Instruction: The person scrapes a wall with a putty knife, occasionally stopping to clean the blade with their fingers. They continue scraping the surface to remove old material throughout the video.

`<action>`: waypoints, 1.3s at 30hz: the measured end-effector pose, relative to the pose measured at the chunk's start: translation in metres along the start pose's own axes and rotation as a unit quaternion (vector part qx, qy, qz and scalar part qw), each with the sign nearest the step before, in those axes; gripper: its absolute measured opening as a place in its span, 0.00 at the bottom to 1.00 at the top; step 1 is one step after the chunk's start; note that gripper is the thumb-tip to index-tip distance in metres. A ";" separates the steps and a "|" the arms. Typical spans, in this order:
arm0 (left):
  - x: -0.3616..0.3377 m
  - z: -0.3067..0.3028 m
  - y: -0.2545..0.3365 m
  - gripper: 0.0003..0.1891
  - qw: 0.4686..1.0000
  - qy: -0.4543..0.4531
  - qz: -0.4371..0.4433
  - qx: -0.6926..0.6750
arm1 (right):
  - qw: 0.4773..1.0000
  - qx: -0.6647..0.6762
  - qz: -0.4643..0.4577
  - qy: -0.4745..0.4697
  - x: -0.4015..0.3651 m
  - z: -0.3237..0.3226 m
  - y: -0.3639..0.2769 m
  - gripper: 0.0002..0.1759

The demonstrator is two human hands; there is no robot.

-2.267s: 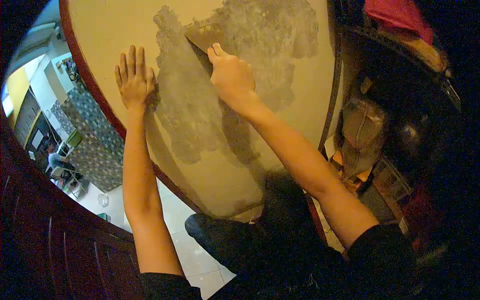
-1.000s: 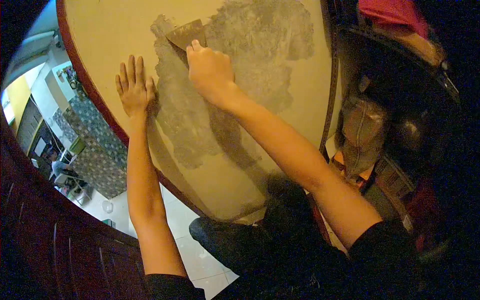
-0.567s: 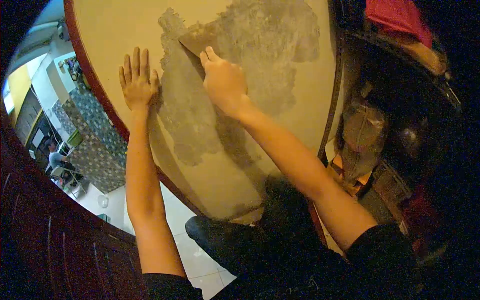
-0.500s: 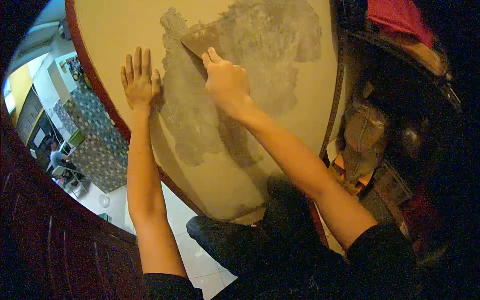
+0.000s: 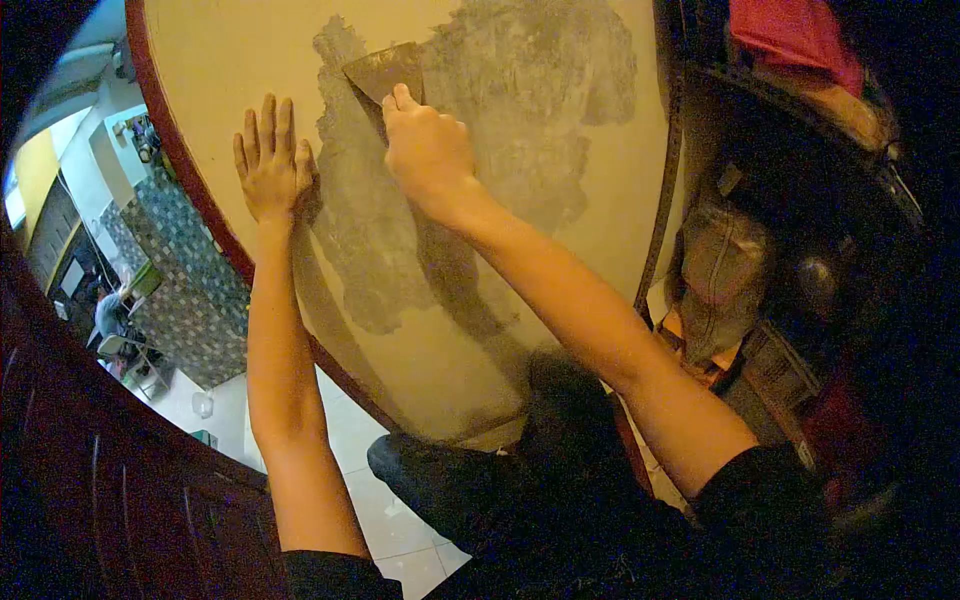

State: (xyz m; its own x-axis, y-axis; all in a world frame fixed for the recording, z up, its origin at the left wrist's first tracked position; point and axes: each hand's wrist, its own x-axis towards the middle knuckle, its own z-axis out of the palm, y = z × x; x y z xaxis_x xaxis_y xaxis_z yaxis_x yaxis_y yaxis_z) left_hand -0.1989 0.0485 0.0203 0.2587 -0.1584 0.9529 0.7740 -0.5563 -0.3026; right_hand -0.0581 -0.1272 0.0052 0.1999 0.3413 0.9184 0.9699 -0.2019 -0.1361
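The right hand (image 5: 430, 150) hides the handle of the scraper (image 5: 392, 72). The picture's top edge cuts off the pale surface (image 5: 230, 60) and the red cloth (image 5: 800, 40). The distant person (image 5: 113, 312) is too small to make out; darkness obscures the dark bag's (image 5: 718, 260) surroundings.

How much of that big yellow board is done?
Maybe partway. The gray patch already covers much of the middle of the board. In hand now: the right hand holds a scraper at the patch's upper left, while the left hand lies flat beside it. If all of it should be gray, the plain yellow left side and bottom are left.
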 end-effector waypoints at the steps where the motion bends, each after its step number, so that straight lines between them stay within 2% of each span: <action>1: -0.003 0.000 0.001 0.30 1.000 -0.006 0.004 -0.003 | 1.000 0.009 0.021 -0.008 0.000 0.002 -0.003 0.26; 3: -0.005 -0.001 0.004 0.30 1.000 -0.008 0.004 -0.001 | 0.999 0.017 0.043 -0.019 -0.007 0.002 -0.003 0.27; 6: -0.002 -0.002 0.003 0.30 1.000 -0.004 0.000 0.008 | 1.000 0.009 0.013 0.012 -0.015 0.000 0.000 0.27; 12: -0.002 0.002 0.001 0.30 1.000 0.004 -0.002 -0.005 | 1.000 -0.008 0.012 -0.014 -0.002 0.006 0.000 0.27; 14: -0.005 0.002 0.006 0.29 1.000 -0.004 -0.007 -0.010 | 1.000 0.004 -0.002 0.015 -0.005 0.005 0.002 0.25; 17: 0.000 0.003 0.002 0.29 1.000 0.010 0.008 0.008 | 1.000 0.007 0.003 0.007 -0.016 0.008 0.006 0.24; 20: 0.000 -0.002 0.003 0.29 1.000 -0.021 -0.007 0.018 | 1.000 0.008 -0.001 0.007 -0.015 0.008 0.005 0.21; 23: -0.002 0.005 -0.002 0.30 1.000 0.000 0.015 0.001 | 0.998 0.016 -0.021 0.048 0.042 0.002 -0.003 0.17; 26: -0.001 0.002 0.000 0.30 1.000 -0.011 0.005 0.021 | 1.000 0.012 0.003 0.025 0.060 -0.015 -0.016 0.12; 30: -0.003 -0.002 0.003 0.30 1.000 -0.001 0.002 0.024 | 0.999 0.001 -0.016 0.027 0.024 -0.010 -0.002 0.14; 32: -0.003 -0.001 0.001 0.29 1.000 0.010 0.000 0.025 | 0.997 0.026 -0.011 0.068 -0.006 0.002 0.007 0.16; 34: -0.002 -0.002 0.000 0.29 1.000 0.003 -0.001 -0.008 | 0.997 0.039 -0.012 0.067 -0.023 0.004 0.017 0.18; 39: -0.002 -0.009 0.003 0.29 1.000 0.001 -0.002 -0.007 | 0.999 0.017 0.011 0.044 0.002 0.001 0.017 0.23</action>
State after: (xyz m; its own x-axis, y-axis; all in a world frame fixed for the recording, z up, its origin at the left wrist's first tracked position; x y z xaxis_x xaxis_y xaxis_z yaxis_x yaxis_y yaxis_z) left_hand -0.2024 0.0403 0.0173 0.2540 -0.1577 0.9543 0.7675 -0.5676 -0.2981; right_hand -0.0414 -0.1287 0.0040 0.2106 0.2547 0.9438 0.9698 -0.1760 -0.1689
